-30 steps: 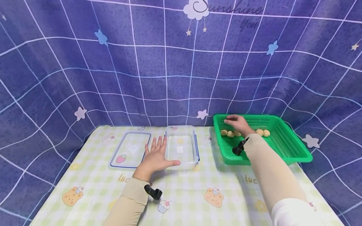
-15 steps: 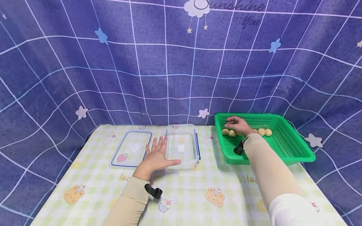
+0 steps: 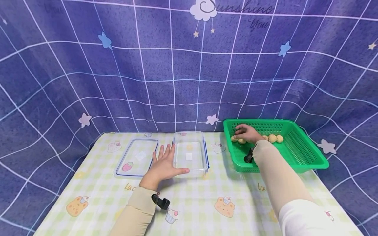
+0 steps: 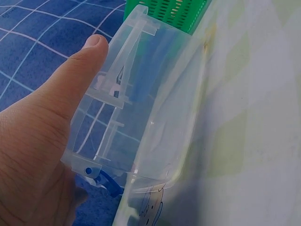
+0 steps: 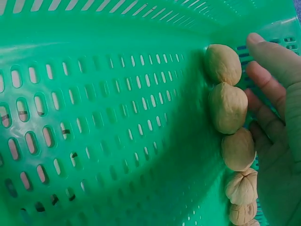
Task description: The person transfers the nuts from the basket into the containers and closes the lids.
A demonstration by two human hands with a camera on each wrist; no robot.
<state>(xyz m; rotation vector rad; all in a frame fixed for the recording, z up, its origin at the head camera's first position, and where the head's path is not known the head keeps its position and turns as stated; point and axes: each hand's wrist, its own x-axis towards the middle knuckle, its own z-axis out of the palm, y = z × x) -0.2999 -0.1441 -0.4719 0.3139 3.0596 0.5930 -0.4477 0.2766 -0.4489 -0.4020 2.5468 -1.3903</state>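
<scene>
My left hand spreads its fingers at the near left corner of a clear plastic food container. In the left wrist view the thumb lies along the container's side wall, near its rim. My right hand is inside a green plastic basket, over a row of walnuts. Seen from the right wrist, the hand has its fingers slightly bent beside the walnuts, with nothing between thumb and fingers. Part of the row is hidden behind the hand in the head view.
A clear lid with a blue seal lies left of the container. Blue clip flaps hang at the container's right side. A checked cloth covers the table, and a blue grid curtain hangs behind it.
My right hand has come down closer to the walnuts at the basket's left end, its fingers now overlapping them. The left hand stays at the container.
</scene>
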